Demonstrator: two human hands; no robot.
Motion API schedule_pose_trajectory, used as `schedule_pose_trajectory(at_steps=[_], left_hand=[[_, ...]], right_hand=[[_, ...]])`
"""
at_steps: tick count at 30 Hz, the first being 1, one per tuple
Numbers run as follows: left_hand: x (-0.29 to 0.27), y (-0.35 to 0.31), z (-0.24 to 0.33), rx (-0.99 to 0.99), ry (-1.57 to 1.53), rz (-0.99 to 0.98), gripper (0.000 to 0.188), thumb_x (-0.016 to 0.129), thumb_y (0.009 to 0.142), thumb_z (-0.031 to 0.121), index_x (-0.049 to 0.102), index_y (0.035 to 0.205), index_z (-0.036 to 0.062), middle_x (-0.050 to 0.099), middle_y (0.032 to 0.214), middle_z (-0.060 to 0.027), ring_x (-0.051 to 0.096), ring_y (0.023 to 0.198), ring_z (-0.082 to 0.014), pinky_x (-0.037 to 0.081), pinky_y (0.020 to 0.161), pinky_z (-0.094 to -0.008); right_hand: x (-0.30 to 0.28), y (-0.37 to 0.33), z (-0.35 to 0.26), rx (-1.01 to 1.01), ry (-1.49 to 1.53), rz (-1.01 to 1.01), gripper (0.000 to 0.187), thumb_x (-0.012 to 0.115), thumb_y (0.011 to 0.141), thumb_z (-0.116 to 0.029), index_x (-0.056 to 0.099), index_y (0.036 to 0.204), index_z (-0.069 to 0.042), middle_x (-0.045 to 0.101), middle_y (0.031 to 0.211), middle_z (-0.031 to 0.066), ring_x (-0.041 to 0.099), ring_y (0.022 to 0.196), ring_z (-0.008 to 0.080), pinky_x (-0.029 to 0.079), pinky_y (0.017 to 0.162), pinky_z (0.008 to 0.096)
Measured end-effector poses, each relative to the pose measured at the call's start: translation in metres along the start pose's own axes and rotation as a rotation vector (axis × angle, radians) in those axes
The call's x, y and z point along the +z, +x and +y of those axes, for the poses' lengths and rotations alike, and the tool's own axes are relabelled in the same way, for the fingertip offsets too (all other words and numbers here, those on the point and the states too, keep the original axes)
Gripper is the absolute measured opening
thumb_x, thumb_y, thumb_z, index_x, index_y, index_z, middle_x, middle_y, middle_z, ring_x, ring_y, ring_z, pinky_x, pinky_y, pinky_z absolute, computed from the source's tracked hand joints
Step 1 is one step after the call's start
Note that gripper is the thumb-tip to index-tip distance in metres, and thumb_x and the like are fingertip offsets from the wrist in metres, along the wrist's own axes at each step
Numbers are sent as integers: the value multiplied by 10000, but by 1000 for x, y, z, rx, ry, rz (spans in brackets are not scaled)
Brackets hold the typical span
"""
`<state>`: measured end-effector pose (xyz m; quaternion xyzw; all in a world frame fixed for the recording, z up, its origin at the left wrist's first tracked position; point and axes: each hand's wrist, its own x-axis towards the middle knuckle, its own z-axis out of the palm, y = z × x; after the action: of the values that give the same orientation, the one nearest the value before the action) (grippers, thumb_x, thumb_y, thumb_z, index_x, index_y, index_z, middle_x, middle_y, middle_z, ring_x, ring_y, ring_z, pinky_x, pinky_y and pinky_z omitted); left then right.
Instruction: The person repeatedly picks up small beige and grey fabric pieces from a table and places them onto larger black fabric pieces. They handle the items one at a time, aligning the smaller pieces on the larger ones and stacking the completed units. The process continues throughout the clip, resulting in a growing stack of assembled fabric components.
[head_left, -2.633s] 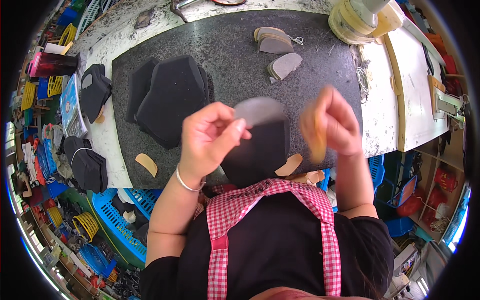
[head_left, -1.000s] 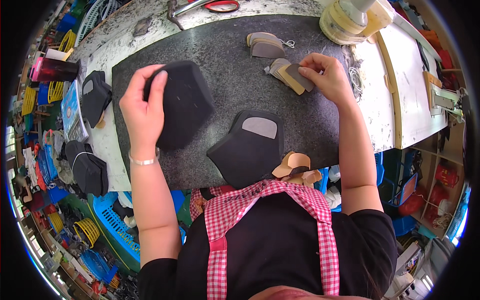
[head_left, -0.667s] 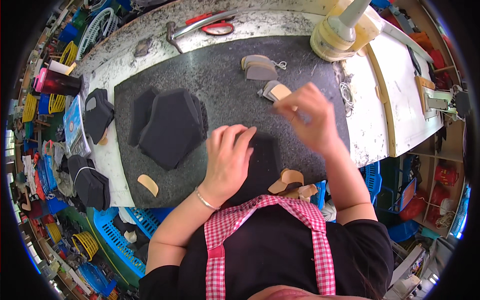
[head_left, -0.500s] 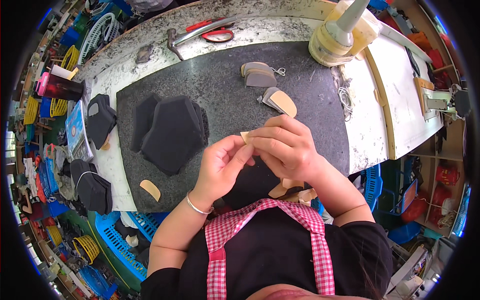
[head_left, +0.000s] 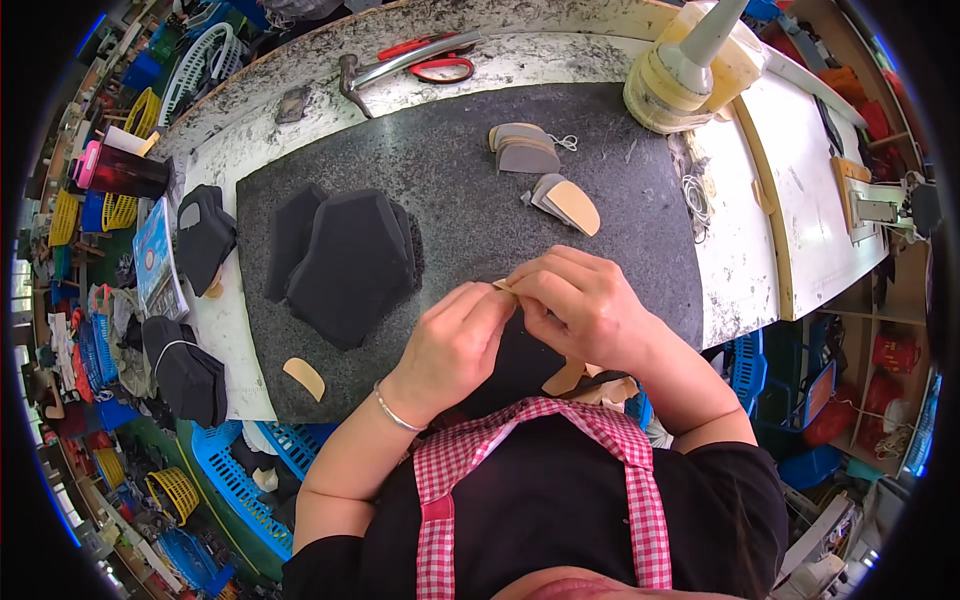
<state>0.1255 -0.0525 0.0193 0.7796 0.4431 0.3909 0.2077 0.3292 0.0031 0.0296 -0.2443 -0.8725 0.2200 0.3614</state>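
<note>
Above the near part of the dark work mat, my left hand and my right hand meet fingertip to fingertip. Both pinch a small tan piece, mostly hidden by the fingers. Under them lies a black sheet-like piece, partly covered by my hands. Beyond my right hand are a fanned stack of tan and grey rounded pieces and a second, string-tied stack. Left of my hands sits a pile of black angular panels. One tan half-round piece lies at the mat's near left.
At the far edge rest a hammer and red-handled scissors. A glue-stained container with a grey spout stands far right. Black bundles, a booklet and a dark cup line the left. Tan scraps lie near my apron.
My left fingers have closed in toward the right hand and now cover more of the tan piece. Both hands have dropped slightly nearer my body. The view has shifted a little.
</note>
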Motion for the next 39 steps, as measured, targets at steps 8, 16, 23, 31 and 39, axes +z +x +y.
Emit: schedule_pose_trajectory(at_steps=[8,16,23,31,39], left_hand=[[-3,0,6,-349,-412,-107,97,659,963,-40,641,1058,-33,672,966,-175,695,856,-370,569,742,-420],[6,2,2,-23,-31,8,80,651,960,-68,638,1035,-44,656,930,-173,690,805,-334,560,706,-394],[8,-1,2,-91,-121,10,102,706,958,0,633,1017,-40,649,933,-160,692,817,-315,551,719,-383],[-2,-4,-13,-534,-975,9,188,613,1084,154,680,1019,-8,741,966,-82,711,860,-113,575,720,-258],[-7,-12,-25,-829,-1294,-139,228,626,1061,203,669,912,36,773,948,-128,735,768,-136,557,622,-229]], right_hand=[[5,-4,1,117,139,60,205,760,796,25,641,960,-4,693,923,125,688,814,329,587,700,428],[1,-3,-7,44,13,45,217,761,771,35,651,955,-1,691,934,123,687,834,328,585,723,417],[11,-7,-2,92,64,120,203,704,805,77,633,979,-1,655,945,136,671,819,329,581,709,410],[1,-27,14,522,1271,462,95,525,1110,-121,572,1143,-46,654,1149,72,639,1044,151,534,852,294],[-31,-19,-8,75,-56,-37,329,850,768,-63,704,1062,-45,661,853,89,698,748,272,576,660,356]])
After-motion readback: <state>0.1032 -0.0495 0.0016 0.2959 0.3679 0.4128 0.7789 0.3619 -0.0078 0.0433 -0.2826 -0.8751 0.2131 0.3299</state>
